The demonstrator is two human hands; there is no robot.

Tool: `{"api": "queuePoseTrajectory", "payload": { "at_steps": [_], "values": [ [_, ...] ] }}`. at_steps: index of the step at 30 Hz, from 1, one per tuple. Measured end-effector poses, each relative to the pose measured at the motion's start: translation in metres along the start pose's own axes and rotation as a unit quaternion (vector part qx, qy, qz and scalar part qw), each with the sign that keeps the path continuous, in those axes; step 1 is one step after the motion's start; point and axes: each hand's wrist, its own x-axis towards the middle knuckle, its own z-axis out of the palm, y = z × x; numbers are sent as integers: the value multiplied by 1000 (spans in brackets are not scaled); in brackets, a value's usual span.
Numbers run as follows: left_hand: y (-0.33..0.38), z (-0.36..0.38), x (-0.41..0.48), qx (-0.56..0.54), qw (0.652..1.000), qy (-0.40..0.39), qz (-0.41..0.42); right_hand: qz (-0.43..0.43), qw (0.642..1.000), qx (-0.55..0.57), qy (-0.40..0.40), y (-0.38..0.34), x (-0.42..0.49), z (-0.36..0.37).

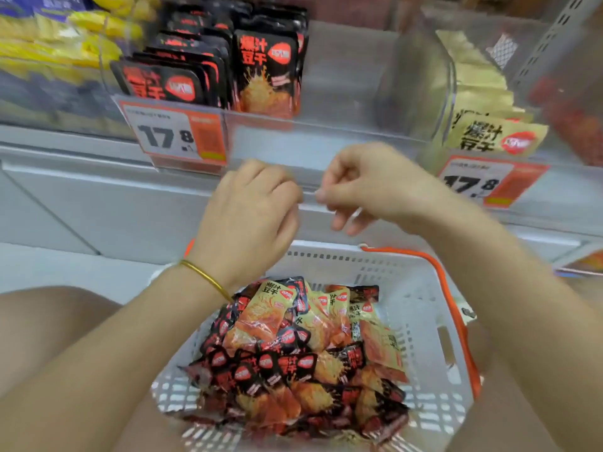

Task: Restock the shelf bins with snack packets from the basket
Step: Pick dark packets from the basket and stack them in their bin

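White perforated plastic basket (424,288) sat nearest, below both sets of fingers, heaped with mixed black-and-red and yellow-orange foil snack packets (293,353). Orange strap handle (450,295) ran along its rim under the right forearm.

Left hand (251,210), thin gold bangle (205,277) on the wrist, hovered above the heap. Fingers loosely curled downward, tips hidden behind the knuckles, no packet showing.

Right hand (368,184) hung just beside it, fingers slack and half-curled, thumb near forefinger, nothing visibly held. Too blurred to rule out something tiny.

Beyond the fingertips was a clear plastic shelf bin (326,125). Its upright black packets (264,70) stood in rows that ended up-left of the left fingers. Right of the right fingers, a second bin held pale yellow packets (489,132).

Judgement: a fresh pick was due.
- Sort by colour in the basket.
- Take a flat stack of one colour, faces forward.
- Seat black ones beside the existing black rows, yellow ones to the right.
- Keep knuckles off the white-and-orange price tag (173,135).
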Motion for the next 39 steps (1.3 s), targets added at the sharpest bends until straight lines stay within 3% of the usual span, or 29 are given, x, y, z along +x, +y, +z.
{"api": "queuePoseTrajectory", "payload": {
  "at_steps": [3, 6, 9, 15, 19, 23, 28, 32, 35, 37, 39],
  "values": [
    [7, 24, -20, 0, 989, -148, -25, 149, 978, -69, -127, 85, 9, 52],
    [12, 38, -24, -1, 976, -213, -50, 184, 945, -182, -199, 163, 17, 105],
    [13, 47, -22, 17, 961, -266, -74, 170, 939, -222, -203, 206, 17, 147],
    [10, 58, -17, 29, 956, -282, -77, 129, 954, -223, -150, 224, 18, 185],
    [11, 60, -17, 26, 947, -312, -74, 117, 965, -161, -172, 224, 22, 168],
    [7, 60, -19, 5, 926, -362, -108, 144, 967, 28, -206, 202, 26, 118],
    [9, 53, -15, -141, 877, -425, -175, 92, 975, 116, -164, 148, 16, 52],
    [12, 37, -2, -206, 891, -353, -196, 81, 973, 195, -87, 120, 0, 35],
    [9, 11, 13, -300, 888, -265, -226, 76, 972, 193, -114, 93, -12, 25],
    [4, -9, 26, -349, 892, -173, -229, 45, 977, 180, -109, 65, -16, 13],
    [-5, -29, 41, -390, 891, -29, -232, -6, 980, 191, -64, 28, -13, -3]
  ]
}}
